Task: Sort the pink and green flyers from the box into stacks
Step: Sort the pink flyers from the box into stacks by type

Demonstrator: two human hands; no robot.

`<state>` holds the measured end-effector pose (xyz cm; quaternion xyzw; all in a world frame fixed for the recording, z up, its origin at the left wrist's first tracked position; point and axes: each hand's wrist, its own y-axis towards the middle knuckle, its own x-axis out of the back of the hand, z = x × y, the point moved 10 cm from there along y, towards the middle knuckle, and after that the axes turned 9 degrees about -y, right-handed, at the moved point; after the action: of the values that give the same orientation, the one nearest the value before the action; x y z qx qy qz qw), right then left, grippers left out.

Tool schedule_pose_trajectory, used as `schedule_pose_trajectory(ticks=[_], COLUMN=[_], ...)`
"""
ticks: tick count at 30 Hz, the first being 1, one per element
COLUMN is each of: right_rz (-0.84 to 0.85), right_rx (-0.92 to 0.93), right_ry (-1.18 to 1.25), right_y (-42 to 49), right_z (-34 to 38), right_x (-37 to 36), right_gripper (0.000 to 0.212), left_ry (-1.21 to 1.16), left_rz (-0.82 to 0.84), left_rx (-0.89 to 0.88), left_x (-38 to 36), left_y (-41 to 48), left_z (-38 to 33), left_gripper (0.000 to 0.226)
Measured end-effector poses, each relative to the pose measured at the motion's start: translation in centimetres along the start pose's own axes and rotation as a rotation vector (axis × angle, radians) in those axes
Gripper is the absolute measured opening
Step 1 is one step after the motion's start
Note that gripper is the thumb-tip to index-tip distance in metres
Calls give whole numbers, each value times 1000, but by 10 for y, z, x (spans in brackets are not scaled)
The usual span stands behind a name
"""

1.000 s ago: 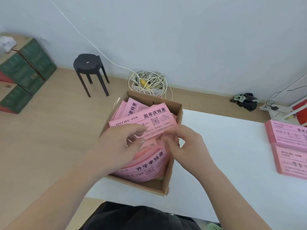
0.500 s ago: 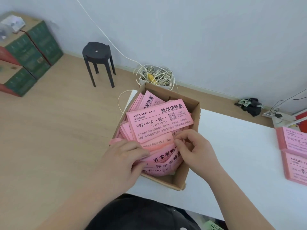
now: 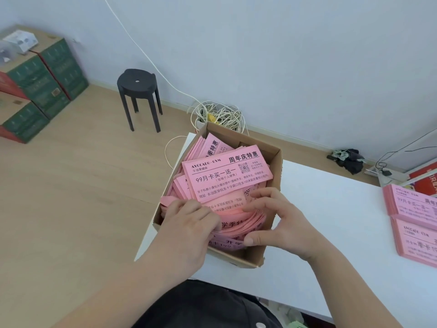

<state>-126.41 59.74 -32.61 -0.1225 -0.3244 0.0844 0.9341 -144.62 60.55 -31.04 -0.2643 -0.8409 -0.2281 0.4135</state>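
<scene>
One box (image 3: 276, 185) at the worktop's (image 3: 331, 209) left corner, heaped with pink flyers (image 3: 227, 176). Two hands inside. Left hand (image 3: 189, 223): grip curled over flyers. Right hand (image 3: 283, 223): grip pinching a bundle of flyers. Two pink stacks (image 3: 411, 204) sit at the right edge, with open worktop between them and the box.

Printed on the top pink flyer (image 3: 227, 176): "AVOCADO·GYM", "周年庆特惠", "99月卡买一送一". Also legible on the nearer stack (image 3: 418, 240): "AVOCADO·GYM"

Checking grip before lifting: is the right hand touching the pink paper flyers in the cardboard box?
Touching. Head view: right hand lies on the pink paper flyers, thumb pressing their near edge.
</scene>
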Motion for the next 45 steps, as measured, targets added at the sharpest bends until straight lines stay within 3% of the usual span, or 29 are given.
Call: schedule_pose_trajectory(ticks=[3, 6, 8, 13, 15, 17, 19, 22, 26, 32, 37, 39, 42, 45], right_rz=[15, -242, -349, -310, -345, -389, -413, -489, -612, -607, -546, -485, -396, -382], right_rx=[16, 119, 73, -82, -103, -149, -206, -327, -507, -585, -560, -478, -447, -461], right_ry=[-75, -195, -152, 79, 67, 98, 173, 197, -13, -103, -263, -257, -343, -371], right_y=[-5, -9, -13, -30, -45, -65, -87, -121, -156, -173, -178, -171, -162, -160], right_z=[12, 35, 41, 30, 23, 4, -21, -75, -153, -236, -266, -258, -252, -251], right_x=[-1, 27, 48, 89, 112, 135, 153, 175, 186, 154, 124, 105, 78, 80], right_gripper=[47, 39, 36, 31, 33, 34, 36, 38, 35, 46, 34, 29, 33, 40], left_ry=[-18, -102, -188, -415, -291, -202, -292, -462, -566, -468, -378, -480, -717, -838], left_rz=[-10, -19, 18, 115, 266, 387, 430, 388, 395, 399, 226, 160, 187, 158], left_rx=[10, 33, 89, 172, 187, 183, 191, 221, 275, 362, 397, 492, 650, 679], left_x=[15, 43, 51, 52, 38, 18, -6, -46, -119, -205, -209, -211, -234, -239], left_y=[10, 29, 42, 80, 93, 103, 109, 121, 128, 123, 88, 69, 48, 46], left_z=[-6, -12, -12, -30, -39, -50, -66, -96, -129, -134, -119, -108, -104, -115], left_gripper=[30, 22, 23, 35, 29, 16, 12, 20, 37, 63, 41, 39, 42, 42])
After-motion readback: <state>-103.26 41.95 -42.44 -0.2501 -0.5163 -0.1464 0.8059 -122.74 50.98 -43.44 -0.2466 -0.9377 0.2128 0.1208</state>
